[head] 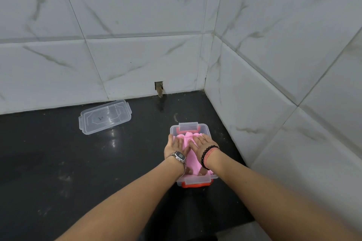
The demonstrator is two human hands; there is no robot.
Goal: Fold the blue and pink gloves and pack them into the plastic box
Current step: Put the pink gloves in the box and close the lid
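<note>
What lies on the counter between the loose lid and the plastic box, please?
Nothing: in the head view, the stretch of dark counter between the lid and the plastic box is bare.

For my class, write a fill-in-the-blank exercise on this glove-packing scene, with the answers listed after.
1. Both hands press a ____ glove down into the plastic box.
2. The clear lid lies on the counter to the box's ____.
3. The left hand has a ____ on its wrist.
4. The right hand lies ____ on the glove.

Answers: pink; left; watch; flat
</note>
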